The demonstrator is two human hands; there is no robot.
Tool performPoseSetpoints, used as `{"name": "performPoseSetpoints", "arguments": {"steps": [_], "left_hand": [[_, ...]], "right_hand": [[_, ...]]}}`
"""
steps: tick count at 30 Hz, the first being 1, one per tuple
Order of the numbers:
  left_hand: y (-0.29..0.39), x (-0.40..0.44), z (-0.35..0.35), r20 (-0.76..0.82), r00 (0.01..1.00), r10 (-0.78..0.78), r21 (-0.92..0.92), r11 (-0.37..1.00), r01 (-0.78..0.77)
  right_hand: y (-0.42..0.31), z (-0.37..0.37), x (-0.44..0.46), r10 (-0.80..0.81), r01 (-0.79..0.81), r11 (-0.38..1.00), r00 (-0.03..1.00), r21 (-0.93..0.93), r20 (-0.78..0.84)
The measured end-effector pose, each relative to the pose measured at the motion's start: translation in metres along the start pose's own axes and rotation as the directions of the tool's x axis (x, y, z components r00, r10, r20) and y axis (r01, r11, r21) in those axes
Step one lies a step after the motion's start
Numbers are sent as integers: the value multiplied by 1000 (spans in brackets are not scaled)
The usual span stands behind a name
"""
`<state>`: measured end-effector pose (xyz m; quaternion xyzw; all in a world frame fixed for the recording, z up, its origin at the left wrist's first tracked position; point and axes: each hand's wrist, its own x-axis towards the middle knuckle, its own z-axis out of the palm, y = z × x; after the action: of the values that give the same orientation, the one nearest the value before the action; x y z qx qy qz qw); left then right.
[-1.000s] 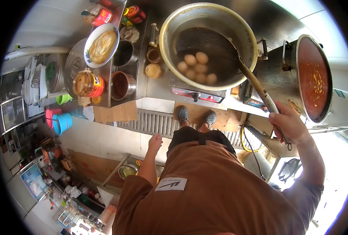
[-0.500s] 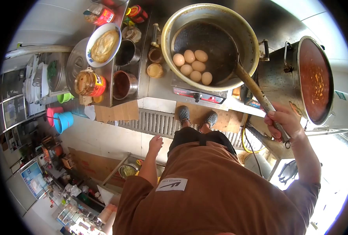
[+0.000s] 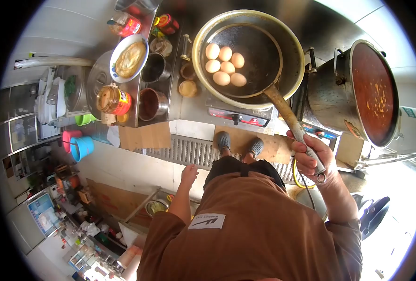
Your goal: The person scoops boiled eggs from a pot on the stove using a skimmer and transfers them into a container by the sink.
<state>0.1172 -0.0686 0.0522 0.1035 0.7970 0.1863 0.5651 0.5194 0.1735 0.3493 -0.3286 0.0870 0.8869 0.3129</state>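
Observation:
My right hand (image 3: 313,157) is wrapped round the handle of a long-handled skimmer (image 3: 285,110), whose round head lies inside a large metal pot (image 3: 298,79). Several brown eggs (image 3: 226,54) sit together on the left of the skimmer's dark round head. Whether the pot holds liquid below them is hard to make out. Away from the counter, my left hand (image 3: 189,175) hangs at my side over the floor, fingers loosely curled, with nothing visible in it.
The pot stands on a burner with a front knob (image 3: 237,119). Right of it is a big stockpot (image 3: 332,96) of red broth. On the left are a plate (image 3: 144,58) of pale food, a red-labelled jar (image 3: 110,100) and metal canisters (image 3: 153,104). A floor grate (image 3: 191,152) runs below.
My right hand has drawn the skimmer's handle left and toward my body. The skimmer head has shifted in the pot, and the eggs have moved up and slightly left. My left hand stays hanging.

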Motion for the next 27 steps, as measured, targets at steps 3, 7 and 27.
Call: {"name": "performPoseSetpoints", "arguments": {"steps": [3,7,27], "left_hand": [[1,-5,0,13,1000,-8,16,1000,8],[-8,-14,4,-37,999,36,15,999,-35],[26,-4,2,331,916,226,173,940,-294]], "right_hand": [[8,2,-8,-46,46,999,999,11,-4],[14,12,-16,-72,72,997,997,-18,-4],[119,26,-66,-212,190,975,949,116,235]]}}
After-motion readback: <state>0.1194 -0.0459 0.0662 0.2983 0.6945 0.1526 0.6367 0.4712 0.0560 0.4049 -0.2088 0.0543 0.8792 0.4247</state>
